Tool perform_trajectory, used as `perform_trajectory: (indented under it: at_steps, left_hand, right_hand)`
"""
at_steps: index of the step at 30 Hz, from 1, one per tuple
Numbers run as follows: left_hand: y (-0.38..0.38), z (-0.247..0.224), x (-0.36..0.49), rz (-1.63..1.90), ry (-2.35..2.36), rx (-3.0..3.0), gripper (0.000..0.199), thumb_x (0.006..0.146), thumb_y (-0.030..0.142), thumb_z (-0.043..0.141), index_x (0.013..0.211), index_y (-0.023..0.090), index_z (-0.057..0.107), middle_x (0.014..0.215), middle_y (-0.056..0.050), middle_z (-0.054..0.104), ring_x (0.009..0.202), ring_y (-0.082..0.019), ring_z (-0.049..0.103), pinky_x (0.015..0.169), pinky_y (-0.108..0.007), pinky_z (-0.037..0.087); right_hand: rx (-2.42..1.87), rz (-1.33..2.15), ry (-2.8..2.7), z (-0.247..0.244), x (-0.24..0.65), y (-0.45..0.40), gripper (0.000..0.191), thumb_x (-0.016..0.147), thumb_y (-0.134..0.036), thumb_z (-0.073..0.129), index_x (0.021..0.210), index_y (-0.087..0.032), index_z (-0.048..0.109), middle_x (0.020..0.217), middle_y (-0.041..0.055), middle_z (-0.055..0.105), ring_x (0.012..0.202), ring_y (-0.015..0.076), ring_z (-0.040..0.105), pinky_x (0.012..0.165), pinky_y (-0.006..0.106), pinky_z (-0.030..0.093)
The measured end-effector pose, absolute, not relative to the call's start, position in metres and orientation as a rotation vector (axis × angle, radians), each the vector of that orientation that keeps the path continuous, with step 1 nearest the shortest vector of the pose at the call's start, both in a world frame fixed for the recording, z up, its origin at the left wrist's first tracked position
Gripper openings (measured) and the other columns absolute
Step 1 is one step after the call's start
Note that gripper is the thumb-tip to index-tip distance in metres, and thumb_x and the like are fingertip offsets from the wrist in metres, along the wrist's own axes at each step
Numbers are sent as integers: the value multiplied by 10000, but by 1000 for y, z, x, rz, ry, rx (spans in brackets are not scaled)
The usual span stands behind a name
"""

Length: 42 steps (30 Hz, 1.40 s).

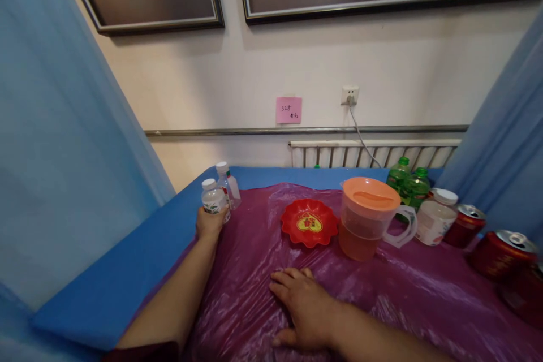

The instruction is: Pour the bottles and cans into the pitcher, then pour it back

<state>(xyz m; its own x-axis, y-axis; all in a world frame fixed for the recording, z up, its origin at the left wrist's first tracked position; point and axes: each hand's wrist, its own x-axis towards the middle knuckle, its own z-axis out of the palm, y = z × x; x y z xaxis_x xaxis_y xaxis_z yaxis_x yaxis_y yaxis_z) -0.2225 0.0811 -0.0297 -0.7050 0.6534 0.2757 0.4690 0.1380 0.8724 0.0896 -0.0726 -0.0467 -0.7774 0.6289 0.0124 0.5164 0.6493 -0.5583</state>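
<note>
At the left of the table, my left hand is wrapped round the lower part of a clear plastic bottle with a white cap and a printed label. The bottle stands upright, and its base is partly hidden by my fingers. Just behind it is a taller clear bottle, also white-capped. My right hand lies palm down on the purple plastic sheet, fingers stretched out and holding nothing. Beyond that hand sits a red scalloped plate with a yellow emblem.
A pitcher with an orange lid and amber liquid stands right of the plate. Farther right are green bottles, a white-capped jar and red cans. Blue curtains hang at both sides; a radiator runs behind.
</note>
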Motion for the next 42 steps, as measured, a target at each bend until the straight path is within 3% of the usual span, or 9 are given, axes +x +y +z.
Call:
perform_trajectory:
  at_steps: [5, 10, 13, 18, 24, 26, 30, 36, 42]
  left_hand:
    - [71, -12, -216, 1714, 2183, 999, 435, 523, 414, 843, 767, 208, 548, 944, -169, 731, 1015, -419, 679, 851, -509, 511]
    - [67, 13, -169, 1872, 1737, 1078, 532, 597, 535, 781, 963, 183, 622, 976, -90, 736, 868, -257, 710, 775, -378, 566]
    - [69, 21, -125, 1889, 1436, 1120, 583, 637, 566, 756, 1068, 199, 619, 1053, -77, 744, 862, -216, 723, 786, -361, 587]
    - [62, 9, -66, 1801, 1185, 1216, 585, 619, 477, 843, 1081, 174, 652, 1038, -85, 751, 892, -238, 723, 798, -367, 592]
    - [49, -36, -56, 1698, 1335, 1791, 675, 685, 401, 847, 1287, 206, 611, 1233, -112, 692, 1111, -286, 671, 978, -438, 536]
    - [48, -45, -61, 1671, 1377, 2035, 630, 734, 402, 817, 1299, 221, 606, 1269, -119, 669, 1165, -300, 639, 1025, -473, 505]
    - [48, -47, -72, 1681, 1349, 2378, 612, 787, 363, 768, 1349, 239, 559, 1297, -117, 645, 1192, -302, 607, 1038, -489, 496]
    - [52, -46, -78, 1678, 1323, 2564, 601, 842, 314, 713, 1405, 258, 510, 1340, -118, 610, 1247, -301, 566, 1083, -499, 459]
    - [54, -45, -81, 1652, 1312, 2630, 585, 848, 274, 703, 1402, 270, 518, 1342, -110, 601, 1265, -298, 547, 1098, -506, 441]
  right_hand:
    - [-931, 827, -2645, -47, 91, -72, 807, 790, -594, 730, 1464, -201, 526, 1572, 155, 457, 1406, 409, 415, 1129, 668, 321]
    - [-936, 827, -2640, -47, 89, -71, 817, 785, -574, 747, 1470, -195, 514, 1569, 164, 456, 1406, 416, 409, 1129, 686, 311]
    - [-937, 814, -2636, -47, 88, -71, 866, 774, -561, 771, 1500, -195, 472, 1543, 178, 482, 1392, 420, 425, 1119, 694, 322]
    - [-791, 733, -2607, -48, 96, -75, 827, 798, -565, 768, 1475, -178, 493, 1506, 176, 522, 1351, 394, 491, 1127, 624, 376]
    - [-920, 377, -2092, -21, 123, -65, 340, 955, -327, 607, 1271, -200, 606, 1240, 124, 689, 1096, 268, 661, 945, 408, 548]
    - [-1045, 287, -1835, -5, 132, -48, 328, 978, -316, 555, 1279, -186, 565, 1159, 126, 696, 1035, 253, 674, 891, 398, 558]
    - [-1285, 194, -1606, 17, 142, -14, 504, 956, -469, 595, 1335, -146, 515, 1055, 121, 710, 900, 270, 694, 802, 418, 555]
    - [-1258, 206, -1715, 13, 140, 0, 309, 1000, -481, 524, 1045, -205, 657, 913, 50, 731, 783, 223, 689, 700, 335, 498]
    - [-1166, 262, -1644, -8, 137, 3, 271, 1006, -441, 535, 1062, -203, 652, 900, 32, 717, 763, 190, 661, 692, 296, 484]
